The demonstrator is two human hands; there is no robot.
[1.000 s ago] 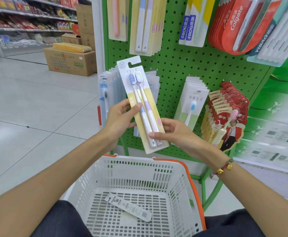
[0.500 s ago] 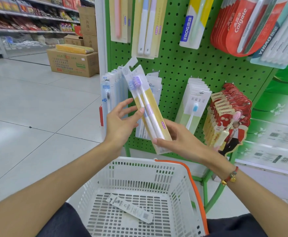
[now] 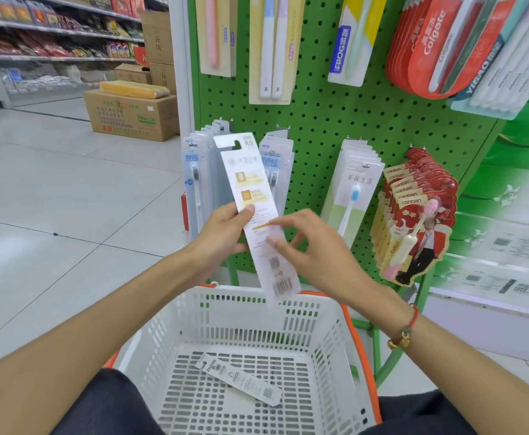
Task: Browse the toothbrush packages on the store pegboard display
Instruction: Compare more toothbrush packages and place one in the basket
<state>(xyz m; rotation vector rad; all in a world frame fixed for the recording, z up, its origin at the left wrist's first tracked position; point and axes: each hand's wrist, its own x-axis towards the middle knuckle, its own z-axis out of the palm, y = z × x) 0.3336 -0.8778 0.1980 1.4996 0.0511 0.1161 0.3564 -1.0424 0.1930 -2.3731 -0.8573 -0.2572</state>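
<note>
1. The long white card toothbrush package point(image 3: 258, 215) shows only its printed back, so the brushes inside are hidden. Its small text is too blurred to read; two yellow panels, a QR code and a barcode near the bottom edge can be made out.
2. The package stands nearly upright, leaning slightly left at the top, with a hang-hole tab at its upper end. It is held in front of the green perforated metal pegboard point(image 3: 326, 120) and above the far rim of the white slotted plastic basket with orange trim point(image 3: 329, 337).
3. The left hand point(image 3: 222, 237) grasps the package's left edge, thumb pressed on the printed back and the other fingers hidden behind the card.
4. The right hand point(image 3: 313, 246) is motion-blurred; its fingers lie loosely against the right side of the card's lower half. Whether they pinch the card I cannot tell.
5. A red cord bracelet with gold beads point(image 3: 406, 332) sits on the right wrist.
6. The clear hanging packs of grey-bristled brushes point(image 3: 195, 183) are partly covered by the held package.
7. The upper rows are cut off by the top edge, including the red Colgate packs point(image 3: 429, 42).
8. A narrow white boxed item point(image 3: 241, 379) lies flat on the basket floor; its print is unreadable.
</note>
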